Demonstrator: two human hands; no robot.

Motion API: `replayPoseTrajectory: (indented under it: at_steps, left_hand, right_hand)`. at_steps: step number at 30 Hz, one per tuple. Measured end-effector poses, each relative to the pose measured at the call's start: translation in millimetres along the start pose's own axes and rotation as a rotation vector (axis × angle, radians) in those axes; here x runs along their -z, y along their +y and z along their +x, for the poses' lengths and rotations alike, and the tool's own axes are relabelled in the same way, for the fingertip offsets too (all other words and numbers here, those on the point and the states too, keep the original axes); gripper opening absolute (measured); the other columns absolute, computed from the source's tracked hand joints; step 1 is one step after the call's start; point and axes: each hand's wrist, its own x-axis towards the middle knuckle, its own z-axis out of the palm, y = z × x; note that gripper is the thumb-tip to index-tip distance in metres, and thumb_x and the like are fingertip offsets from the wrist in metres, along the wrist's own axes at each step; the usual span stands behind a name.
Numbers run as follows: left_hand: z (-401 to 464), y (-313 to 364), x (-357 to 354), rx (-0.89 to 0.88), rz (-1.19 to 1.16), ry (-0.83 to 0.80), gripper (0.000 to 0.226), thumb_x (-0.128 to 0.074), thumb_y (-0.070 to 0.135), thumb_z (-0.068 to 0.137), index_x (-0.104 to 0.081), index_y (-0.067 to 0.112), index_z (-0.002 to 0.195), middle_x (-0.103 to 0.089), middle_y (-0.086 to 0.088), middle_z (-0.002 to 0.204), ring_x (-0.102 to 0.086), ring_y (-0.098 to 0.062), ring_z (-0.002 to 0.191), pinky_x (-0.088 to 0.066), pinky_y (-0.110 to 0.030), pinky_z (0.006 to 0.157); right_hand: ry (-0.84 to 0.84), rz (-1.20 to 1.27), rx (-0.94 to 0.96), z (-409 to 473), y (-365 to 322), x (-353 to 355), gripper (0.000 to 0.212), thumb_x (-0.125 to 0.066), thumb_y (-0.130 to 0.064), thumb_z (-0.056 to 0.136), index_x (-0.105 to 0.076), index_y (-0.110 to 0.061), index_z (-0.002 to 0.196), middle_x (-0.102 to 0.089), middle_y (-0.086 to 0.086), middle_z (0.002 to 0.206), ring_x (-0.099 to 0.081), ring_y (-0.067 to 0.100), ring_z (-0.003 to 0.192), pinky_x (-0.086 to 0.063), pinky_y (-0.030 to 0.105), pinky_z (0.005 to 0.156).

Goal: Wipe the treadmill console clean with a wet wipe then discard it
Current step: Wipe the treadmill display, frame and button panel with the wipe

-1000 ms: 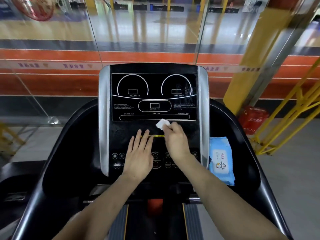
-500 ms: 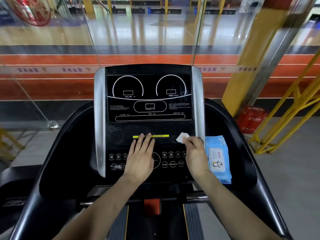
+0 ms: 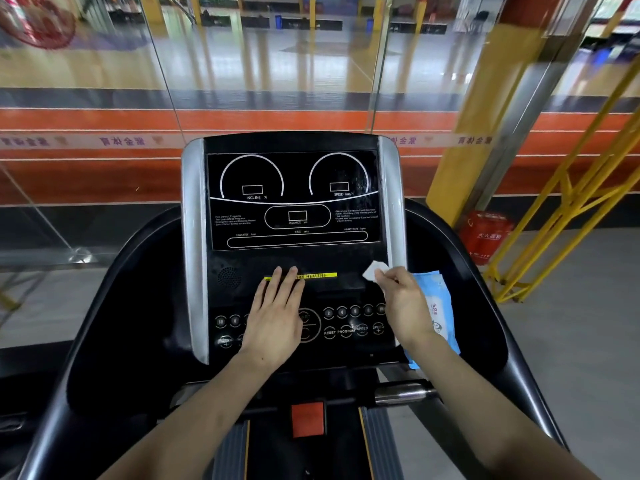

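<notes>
— Rightward, that's where the right hand (image 3: pixel 405 306) has slid since 1 second ago: from the middle of the treadmill console (image 3: pixel 294 258) to its right edge.

— And what's in it?

— Its fingers pinch the wet wipe (image 3: pixel 373 270), a small folded white piece, against the black panel just beside the silver side trim (image 3: pixel 393 202).

— The left hand (image 3: pixel 275 317)?

— Flat and open, palm down over the buttons, fingertips covering the start of the yellow strip (image 3: pixel 318 275). It holds nothing.

— Anything else nearby?

— The blue wipes packet (image 3: pixel 441 306) lies in the tray right of the console, partly hidden behind the right wrist.
</notes>
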Motion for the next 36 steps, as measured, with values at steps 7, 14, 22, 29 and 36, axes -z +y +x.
replayPoseTrajectory:
  at_steps: [7,14,22,29,36]
  left_hand:
    - [-10,-18,1,0.023,-0.017,0.019,0.067,-0.056,0.019,0.096,-0.035,0.010,0.159,-0.019,-0.008,0.172,-0.008,-0.030,0.160,-0.017,-0.052,0.129]
    - [-32,-55,7,0.101,0.012,0.045,0.072,-0.060,0.017,0.090,-0.037,0.009,0.158,-0.024,-0.010,0.171,-0.010,-0.030,0.160,-0.018,-0.052,0.129]
    - [-57,-96,15,0.178,0.059,0.051,0.073,-0.058,0.018,0.094,-0.030,0.005,0.160,-0.014,-0.016,0.172,-0.001,-0.033,0.161,-0.017,-0.054,0.129]
    - [-71,-123,17,0.222,-0.032,0.059,0.074,-0.050,0.015,0.096,-0.019,0.004,0.162,-0.006,-0.012,0.173,-0.003,-0.023,0.161,-0.019,-0.047,0.129]
    - [-79,-135,18,0.257,-0.058,0.056,0.078,-0.046,0.016,0.096,-0.008,0.005,0.163,0.000,-0.009,0.174,0.002,-0.024,0.161,-0.014,-0.045,0.130]
  right_hand:
    - [0.033,-0.047,0.019,51,-40,-16,0.018,-0.058,-0.029,0.100,-0.071,-0.016,0.097,-0.064,0.004,0.096,-0.060,0.021,0.082,-0.053,0.032,0.075]
    - [-0.181,0.112,0.226,25,-154,-73,0.025,-0.066,-0.007,0.091,-0.064,-0.007,0.116,-0.057,0.007,0.109,-0.055,0.027,0.104,-0.055,0.039,0.071]
    - [-0.127,0.066,0.292,51,-161,-72,0.045,-0.073,0.013,0.079,-0.068,-0.005,0.120,-0.056,0.007,0.108,-0.052,0.027,0.100,-0.058,0.041,0.063]
    - [-0.259,0.013,0.542,34,-197,-92,0.041,-0.072,0.006,0.079,-0.066,-0.009,0.116,-0.053,0.003,0.106,-0.047,0.022,0.098,-0.050,0.034,0.062]
    - [-0.182,0.020,0.506,89,-236,-94,0.027,-0.065,0.008,0.090,-0.066,-0.003,0.115,-0.056,0.009,0.102,-0.052,0.027,0.096,-0.057,0.042,0.063]
